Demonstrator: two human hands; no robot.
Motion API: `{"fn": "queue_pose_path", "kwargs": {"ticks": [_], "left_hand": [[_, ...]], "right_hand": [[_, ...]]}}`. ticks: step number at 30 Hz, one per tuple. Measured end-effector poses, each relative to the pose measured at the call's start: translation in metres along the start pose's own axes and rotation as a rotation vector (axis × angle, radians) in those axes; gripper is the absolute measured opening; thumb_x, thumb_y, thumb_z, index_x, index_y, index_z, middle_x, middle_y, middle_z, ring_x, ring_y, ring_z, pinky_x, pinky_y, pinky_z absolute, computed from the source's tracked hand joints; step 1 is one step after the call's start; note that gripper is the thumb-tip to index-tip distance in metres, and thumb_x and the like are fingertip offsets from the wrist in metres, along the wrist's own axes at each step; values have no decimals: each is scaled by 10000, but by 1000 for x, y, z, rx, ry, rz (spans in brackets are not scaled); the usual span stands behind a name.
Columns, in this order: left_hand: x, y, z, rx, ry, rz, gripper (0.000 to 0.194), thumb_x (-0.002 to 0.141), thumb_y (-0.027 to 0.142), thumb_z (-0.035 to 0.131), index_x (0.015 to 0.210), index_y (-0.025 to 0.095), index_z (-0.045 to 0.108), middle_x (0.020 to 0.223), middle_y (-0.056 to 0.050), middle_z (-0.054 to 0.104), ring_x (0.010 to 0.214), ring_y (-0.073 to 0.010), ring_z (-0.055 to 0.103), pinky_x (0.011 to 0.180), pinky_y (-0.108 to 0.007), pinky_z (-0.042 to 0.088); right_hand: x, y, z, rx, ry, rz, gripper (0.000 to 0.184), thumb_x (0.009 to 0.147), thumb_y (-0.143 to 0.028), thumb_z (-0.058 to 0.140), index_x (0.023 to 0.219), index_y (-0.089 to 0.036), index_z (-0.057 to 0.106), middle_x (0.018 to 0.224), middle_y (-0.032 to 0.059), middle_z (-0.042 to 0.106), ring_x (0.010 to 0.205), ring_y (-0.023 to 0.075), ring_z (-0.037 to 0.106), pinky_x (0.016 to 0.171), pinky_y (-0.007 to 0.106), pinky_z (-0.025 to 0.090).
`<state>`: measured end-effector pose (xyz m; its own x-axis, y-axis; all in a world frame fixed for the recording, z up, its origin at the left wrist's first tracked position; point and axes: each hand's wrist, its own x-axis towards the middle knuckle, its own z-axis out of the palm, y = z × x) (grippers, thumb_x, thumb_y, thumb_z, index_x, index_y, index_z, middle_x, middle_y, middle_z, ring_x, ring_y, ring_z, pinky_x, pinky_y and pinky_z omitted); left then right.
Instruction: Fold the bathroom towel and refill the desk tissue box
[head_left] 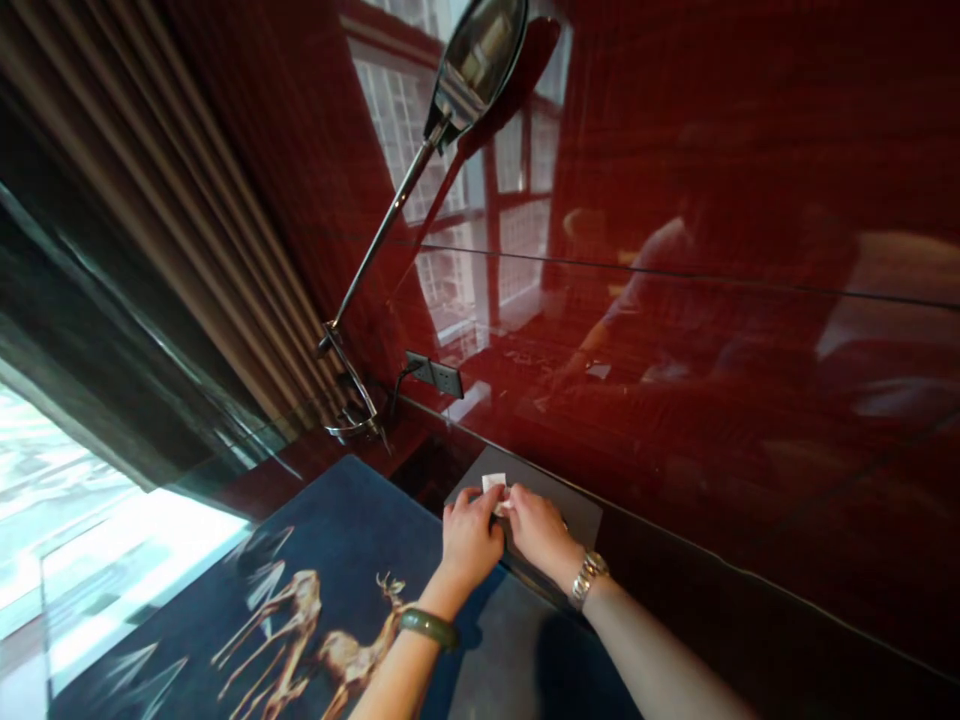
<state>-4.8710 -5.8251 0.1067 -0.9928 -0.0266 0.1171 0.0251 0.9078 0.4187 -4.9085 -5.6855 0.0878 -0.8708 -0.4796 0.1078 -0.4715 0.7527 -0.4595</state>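
A small white slip [493, 482], perhaps paper or a packet, is pinched between the fingertips of both hands. My left hand [471, 538], a green bangle on its wrist, has thumb and fingers closed on the slip's left side. From the right, my right hand [541, 530], with a metal watch [589, 578], grips the slip's lower part. Fingers cover some of the slip, so its exact kind is unclear. Both hands are above a flat grey piece [577, 508] on the dark tabletop, beside a blue panel [367, 510] with a deer picture.
A chrome desk lamp [390, 215] leans up from its base at the table's far left corner. Behind it a socket plate [435, 373] with a plugged-in cord sits on the glossy red wall [750, 180]. Brown curtains [187, 200] hang at the left, by a bright window.
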Motion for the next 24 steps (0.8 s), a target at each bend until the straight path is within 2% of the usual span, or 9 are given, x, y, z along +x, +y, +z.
{"fn": "queue_pose_path", "kwargs": {"ticks": [4,8,10,12,14,16,18,21,24], "left_hand": [[30,-4,-4,119,-62,-10,397,805,269,487,1113,260,737,1041,-90,750,1128,-311,567,912,-490,448],[48,-3,-5,192,-124,-20,370,811,274,445,975,232,774,908,-149,743,1065,-340,601,870,-505,447],[53,0,-3,222,-154,-26,375,803,257,431,961,210,768,915,-166,748,1064,-347,620,871,-506,449],[57,3,-3,240,-186,-39,381,799,253,424,967,186,759,961,-188,751,1056,-363,642,871,-513,451],[61,4,-6,236,-221,-81,376,803,269,428,969,175,752,988,-199,751,1020,-374,668,850,-508,461],[62,4,-10,195,-238,-141,370,829,301,433,1022,200,733,1021,-158,758,990,-340,687,827,-459,481],[58,2,-13,147,-211,-184,380,882,343,418,1124,237,691,1082,-89,755,1027,-288,671,837,-404,489],[48,3,-10,140,-115,-184,405,928,396,416,1246,260,626,1201,-46,713,1172,-304,561,924,-438,466],[40,9,5,220,-11,-118,450,942,384,416,1334,229,573,1262,-74,663,1197,-361,495,952,-519,452]], "right_hand": [[15,21,-13,104,-11,88,226,1025,-252,413,985,-111,585,917,147,716,882,274,701,702,315,478],[17,27,-18,230,50,99,173,1014,-254,474,1110,-121,529,984,107,720,932,227,693,787,292,508],[12,26,-17,271,55,81,379,938,-232,612,1267,-116,464,1059,112,718,974,240,693,832,309,531],[-3,28,-17,313,45,67,656,861,-150,675,1429,-120,347,1185,145,683,1016,263,688,893,363,549],[-32,32,-19,374,96,80,746,837,-60,623,1493,-107,270,1292,188,615,1021,251,685,938,392,557],[-70,35,-25,370,231,81,629,886,-72,537,1474,-107,318,1348,195,566,1100,231,650,1006,407,537],[-106,31,-31,247,347,34,478,962,-154,453,1436,-123,395,1397,180,531,1268,244,541,1121,486,446],[-125,12,-31,84,238,-92,492,1007,-274,434,1476,-132,381,1532,137,411,1435,248,349,1233,557,255],[-106,-6,-19,34,34,-208,601,1000,-376,500,1497,-71,350,1594,146,292,1497,247,217,1265,529,161]]}}
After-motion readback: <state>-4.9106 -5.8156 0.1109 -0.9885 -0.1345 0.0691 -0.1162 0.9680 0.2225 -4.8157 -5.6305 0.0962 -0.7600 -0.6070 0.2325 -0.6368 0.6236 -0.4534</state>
